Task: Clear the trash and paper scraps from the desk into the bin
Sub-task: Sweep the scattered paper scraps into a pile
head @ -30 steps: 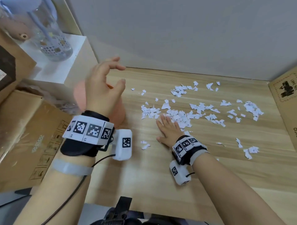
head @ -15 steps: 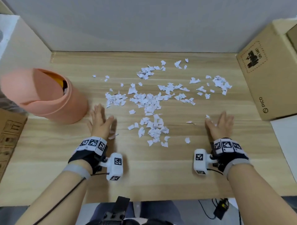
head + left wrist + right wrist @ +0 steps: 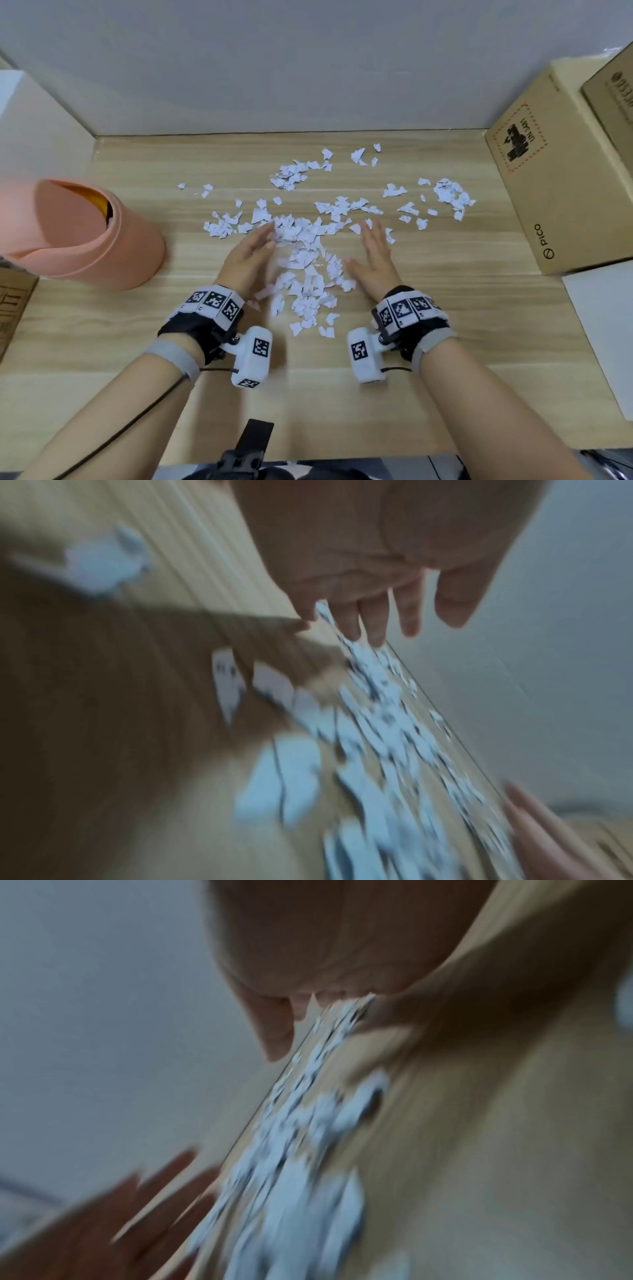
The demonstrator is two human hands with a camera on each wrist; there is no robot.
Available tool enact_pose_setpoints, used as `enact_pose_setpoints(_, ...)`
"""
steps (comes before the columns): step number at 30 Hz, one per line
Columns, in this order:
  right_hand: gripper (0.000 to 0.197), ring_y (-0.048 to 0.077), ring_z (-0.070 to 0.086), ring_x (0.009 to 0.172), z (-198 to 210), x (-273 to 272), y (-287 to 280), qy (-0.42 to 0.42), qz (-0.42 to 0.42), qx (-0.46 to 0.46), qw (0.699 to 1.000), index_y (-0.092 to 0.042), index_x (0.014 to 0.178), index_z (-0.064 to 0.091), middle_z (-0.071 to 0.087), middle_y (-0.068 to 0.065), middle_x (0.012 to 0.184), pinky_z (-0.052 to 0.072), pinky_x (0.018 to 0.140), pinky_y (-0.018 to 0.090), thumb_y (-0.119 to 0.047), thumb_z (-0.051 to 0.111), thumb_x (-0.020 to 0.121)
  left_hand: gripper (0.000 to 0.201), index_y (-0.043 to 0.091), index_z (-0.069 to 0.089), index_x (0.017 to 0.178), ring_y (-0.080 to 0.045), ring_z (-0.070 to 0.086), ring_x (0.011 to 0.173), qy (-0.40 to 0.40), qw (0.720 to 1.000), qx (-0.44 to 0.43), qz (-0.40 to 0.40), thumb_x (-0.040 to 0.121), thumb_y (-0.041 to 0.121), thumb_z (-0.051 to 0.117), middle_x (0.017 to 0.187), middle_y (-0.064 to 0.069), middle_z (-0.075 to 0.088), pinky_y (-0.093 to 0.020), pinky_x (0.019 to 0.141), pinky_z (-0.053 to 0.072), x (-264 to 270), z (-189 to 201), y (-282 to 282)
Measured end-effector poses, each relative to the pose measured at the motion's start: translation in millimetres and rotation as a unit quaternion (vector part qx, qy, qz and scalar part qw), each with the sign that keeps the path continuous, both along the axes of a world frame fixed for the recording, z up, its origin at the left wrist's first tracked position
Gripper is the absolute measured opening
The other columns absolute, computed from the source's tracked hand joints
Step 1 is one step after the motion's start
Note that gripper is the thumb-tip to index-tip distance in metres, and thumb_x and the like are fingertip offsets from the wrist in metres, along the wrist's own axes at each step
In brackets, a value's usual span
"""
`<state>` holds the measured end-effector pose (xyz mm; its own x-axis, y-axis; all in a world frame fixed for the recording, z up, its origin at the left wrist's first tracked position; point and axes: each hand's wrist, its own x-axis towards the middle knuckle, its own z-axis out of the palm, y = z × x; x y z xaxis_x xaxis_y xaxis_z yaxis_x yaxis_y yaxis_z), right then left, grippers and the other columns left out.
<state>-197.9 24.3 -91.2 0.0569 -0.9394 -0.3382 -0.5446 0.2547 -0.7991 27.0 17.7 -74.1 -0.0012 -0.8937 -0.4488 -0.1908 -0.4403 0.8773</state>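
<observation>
Flanking the middle heap, the left hand [image 3: 247, 257] and right hand [image 3: 373, 259] lie with fingers straight on the pale wooden desk [image 3: 428, 342], gripping nothing. Between and beyond them lie the torn white paper scraps [image 3: 308, 246], probably featherlight, limp and prone to scatter; cupping from both sides looks wiser than pinching. The tilted pink plastic bin [image 3: 102, 246] stands well left across bare wood; the brown cardboard box [image 3: 555, 192] hems the right.
</observation>
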Motion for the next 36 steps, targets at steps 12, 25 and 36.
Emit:
enact_pose_setpoints(12,0.074,0.014,-0.022,0.14,-12.5,7.9,-62.3,0.139,0.146,0.052,0.978,-0.027,0.144,-0.007,-0.018,-0.009,0.153,-0.022,0.107,0.038,-0.043,0.042,0.09,0.057,0.024,0.024,0.15,-0.021,-0.001,0.152,-0.269,0.963,0.022,-0.023,0.097,0.033,0.043,0.164,0.0,0.007,-0.05,0.12,-0.005,34.2,-24.7,-94.8)
enact_pose_setpoints(25,0.073,0.016,-0.011,0.143,0.6,-111.9,-101.1,0.104,-0.303,0.035,0.947,-0.041,0.137,0.024,-0.005,-0.016,0.155,-0.003,0.115,0.057,-0.024,0.058,0.075,0.058,0.034,0.033,0.145,-0.02,-0.003,0.152,-0.266,0.957,-0.03,0.112,0.092,0.026,0.055,0.164,0.003,0.007,-0.05,0.121,-0.007,48.9,-22.2,-121.4)
enact_pose_setpoints(36,0.057,0.005,-0.009,0.142,-4.5,-33.5,-121.2,0.058,0.123,0.057,0.989,-0.036,0.137,0.03,0.008,-0.016,0.154,-0.019,0.112,0.04,-0.027,0.055,0.087,0.059,0.051,0.02,0.142,-0.005,-0.006,0.149,-0.222,0.904,-0.072,-0.358,0.085,0.051,0.039,0.159,0.017,0.008,-0.038,0.115,-0.019,-31.9,-31.5,-132.1)
